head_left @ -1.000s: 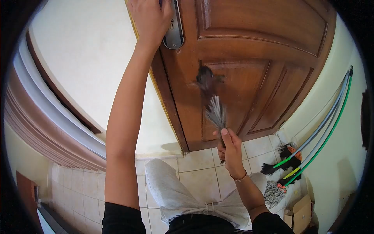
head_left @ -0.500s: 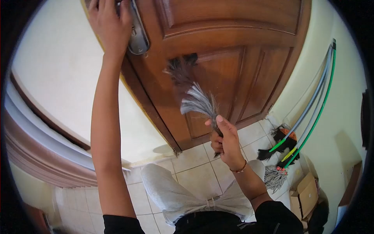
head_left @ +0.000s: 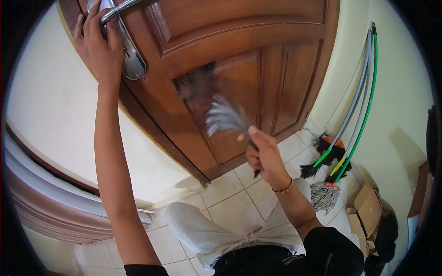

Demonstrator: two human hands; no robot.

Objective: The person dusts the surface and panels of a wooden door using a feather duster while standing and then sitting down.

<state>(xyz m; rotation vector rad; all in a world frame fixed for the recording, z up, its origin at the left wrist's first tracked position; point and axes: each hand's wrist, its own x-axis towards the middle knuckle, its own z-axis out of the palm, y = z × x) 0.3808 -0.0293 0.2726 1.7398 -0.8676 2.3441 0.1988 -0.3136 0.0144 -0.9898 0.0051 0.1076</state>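
My right hand grips the short dark handle of a grey feather duster. Its pale bristles point up and left, blurred by motion, in front of the brown wooden door. A dark, blurred reflection of the duster shows on the lower door panel. My left hand reaches up to the door's lock side, its fingers spread over the metal handle plate. Thumb and forefinger lie close to the base of the lever handle. Something whitish behind those fingers is hard to make out.
Right of the door, brooms with grey and green poles lean on the wall. A grey string mop head lies on the tiles beside an open cardboard box. Pinkish folded panels stand at the left. My legs are below.
The view has shifted, so the door and left hand appear farther left and lower. My left fingers look more spread around the handle. The duster's bristles have swung slightly and blurred.
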